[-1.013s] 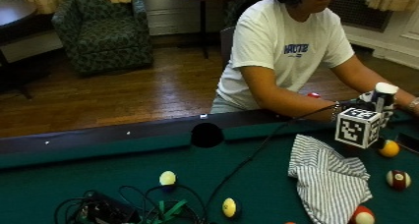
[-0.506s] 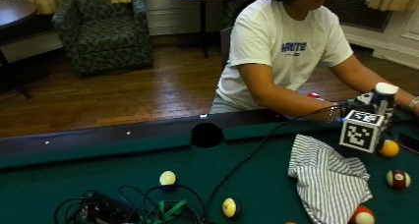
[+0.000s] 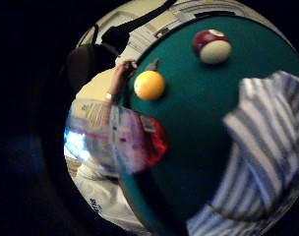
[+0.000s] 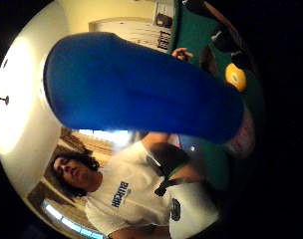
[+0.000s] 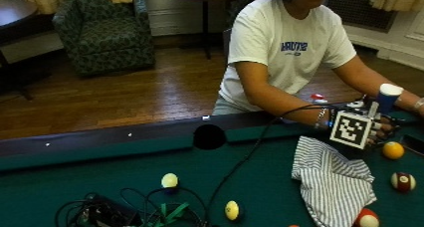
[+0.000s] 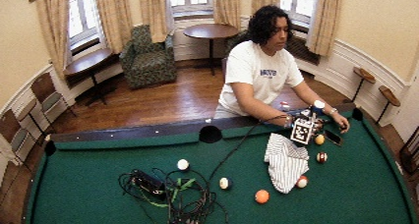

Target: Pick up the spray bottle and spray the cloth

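The spray bottle (image 5: pixel 385 98) stands upright in the gloved right hand (image 5: pixel 379 130), its blue cap uppermost, held above the green felt of the pool-table desk (image 5: pixel 119 172) near the rail on the person's side. The fingers of that hand are curled round the bottle's body, most of which is hidden behind the hand in the outside view. In the little-finger-side palm view the clear, labelled body of the bottle (image 3: pixel 112 135) shows close to the palm, with a red part at its edge; in the thumb-side palm view the blue cap (image 4: pixel 141 87) fills much of the picture.

The striped cloth (image 5: pixel 334 179), white with grey-blue stripes, lies crumpled on the felt just below and beside the hand, apart from the bottle. A yellow ball (image 5: pixel 393 150) sits on the felt near the hand, and a maroon-striped ball (image 5: pixel 401 181) lies farther along, beside the cloth's edge. Another red-and-white ball (image 5: pixel 366 218) rests at the cloth's far end.

The person's bare left hand (image 6: pixel 340 126) rests on the desk beyond the yellow ball, beside a dark phone (image 6: pixel 331 137).

Elsewhere on the felt lie a pale yellow ball (image 5: pixel 169 180), a yellow-striped ball (image 5: pixel 231 210), an orange ball (image 6: pixel 262 196), and a tangle of black and green cables (image 5: pixel 126 214).
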